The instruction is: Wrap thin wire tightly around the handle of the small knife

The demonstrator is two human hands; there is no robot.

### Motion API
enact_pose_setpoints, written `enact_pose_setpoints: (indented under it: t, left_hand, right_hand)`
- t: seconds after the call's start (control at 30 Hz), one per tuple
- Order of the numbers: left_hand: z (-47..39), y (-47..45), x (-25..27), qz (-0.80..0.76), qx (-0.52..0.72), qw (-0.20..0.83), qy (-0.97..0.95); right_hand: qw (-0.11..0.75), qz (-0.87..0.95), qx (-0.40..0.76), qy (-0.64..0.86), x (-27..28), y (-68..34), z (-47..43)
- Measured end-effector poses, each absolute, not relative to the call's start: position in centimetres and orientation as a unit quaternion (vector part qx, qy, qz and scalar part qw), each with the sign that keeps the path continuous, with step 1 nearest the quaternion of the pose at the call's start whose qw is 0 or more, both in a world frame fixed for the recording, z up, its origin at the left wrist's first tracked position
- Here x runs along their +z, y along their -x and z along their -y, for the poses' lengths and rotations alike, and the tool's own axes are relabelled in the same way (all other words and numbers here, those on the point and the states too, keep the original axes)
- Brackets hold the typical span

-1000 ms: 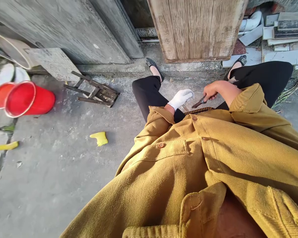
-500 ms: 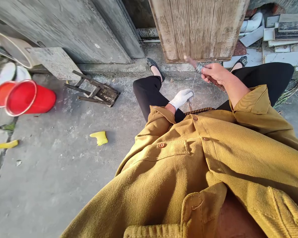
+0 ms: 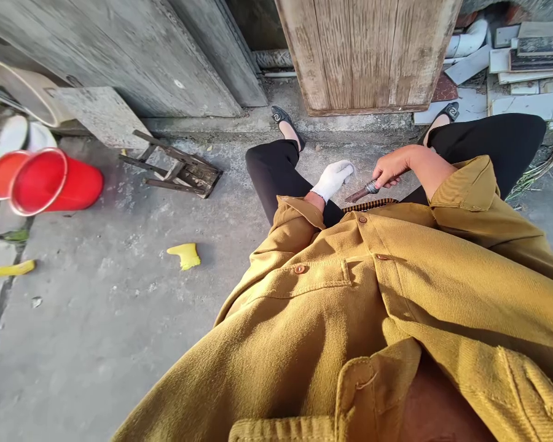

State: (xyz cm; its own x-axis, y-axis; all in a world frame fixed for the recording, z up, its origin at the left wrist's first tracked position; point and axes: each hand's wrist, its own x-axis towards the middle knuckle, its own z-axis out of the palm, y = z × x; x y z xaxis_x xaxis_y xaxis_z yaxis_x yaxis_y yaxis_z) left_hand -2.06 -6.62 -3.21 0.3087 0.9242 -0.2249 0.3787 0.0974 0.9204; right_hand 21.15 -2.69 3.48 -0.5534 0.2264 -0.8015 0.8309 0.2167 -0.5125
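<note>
My right hand, bare, is closed around a brown wooden stick with grey thread or wire wound about its middle. The stick's free end points down and left, close to my waist. To the left of it my left hand, in a white knit glove, is curled with its fingers pressed together. What lies in those gloved fingers is hidden. Both hands are in front of my waist, between my knees, a small gap apart.
A wooden door panel stands ahead. At left are a small wooden stool, red buckets and a leaning board. Yellow scraps lie on the concrete. Stacked tiles sit at the far right.
My right hand has lowered and turned, so the stick that pointed up and left now points down and left. The strand seen between my hands no longer shows. My left hand has shifted slightly.
</note>
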Motion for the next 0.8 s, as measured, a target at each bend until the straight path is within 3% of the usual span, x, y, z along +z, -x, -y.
enact_pose_setpoints:
  t: [0.1, 0.27, 0.33, 0.4, 0.47, 0.6, 0.7, 0.8]
  left_hand:
    - [6.5, 2.0, -3.1, -0.547, 0.231, 0.512, -0.621]
    - [6.7, 1.7, -3.8, -0.497, 0.205, 0.58, -0.612]
    - [7.0, 1.6, -3.9, -0.466, 0.182, 0.598, -0.626]
    - [7.2, 1.5, -3.8, -0.447, 0.16, 0.597, -0.646]
    - [7.5, 1.4, -3.6, -0.438, 0.138, 0.589, -0.665]
    - [7.7, 1.5, -3.0, -0.462, 0.142, 0.551, -0.681]
    - [7.5, 1.7, -2.8, -0.487, 0.176, 0.541, -0.663]
    - [7.3, 1.6, -2.7, -0.501, 0.197, 0.554, -0.636]
  right_hand:
    - [0.247, -0.735, -0.526, -0.349, 4.5, -21.7, 2.5]
    - [-0.053, -0.722, -0.502, -0.474, 5.8, -22.0, 2.3]
    - [-0.104, -0.698, -0.453, -0.545, 5.3, -22.0, 1.8]
    - [-0.053, -0.7, -0.395, -0.592, 4.5, -21.9, 1.3]
    - [0.074, -0.715, -0.353, -0.598, 3.5, -21.6, 1.3]
    - [0.32, -0.705, -0.416, -0.478, 2.6, -20.6, 2.4]
    - [0.342, -0.7, -0.5, -0.379, 3.1, -20.4, 3.0]
    - [0.274, -0.716, -0.542, -0.343, 4.2, -21.2, 2.9]
